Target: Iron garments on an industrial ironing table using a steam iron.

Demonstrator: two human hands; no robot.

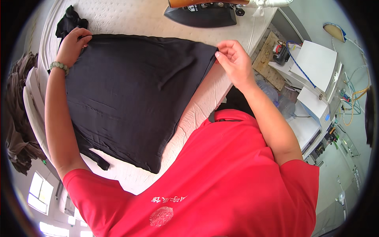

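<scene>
A black garment (126, 87) lies spread over the pale padded ironing table (126, 17). It has a sleeve-like strip (98, 158) at its near left edge and a bunched part at the far left. At the far left corner, my left hand (74, 44) pinches the garment's edge; a bead bracelet circles that wrist. Across from it, my right hand (236, 63) grips the far right corner between thumb and fingers. The edge between my hands runs nearly straight, and a few creases cross the cloth near the right corner.
A dark iron (201, 15) with a wooden handle rests at the table's far edge. Brown cloth (23, 110) hangs in folds at the left. To the right stand white boxy equipment (316, 65), a blue cord, hoses and a clear plastic bottle (285, 107).
</scene>
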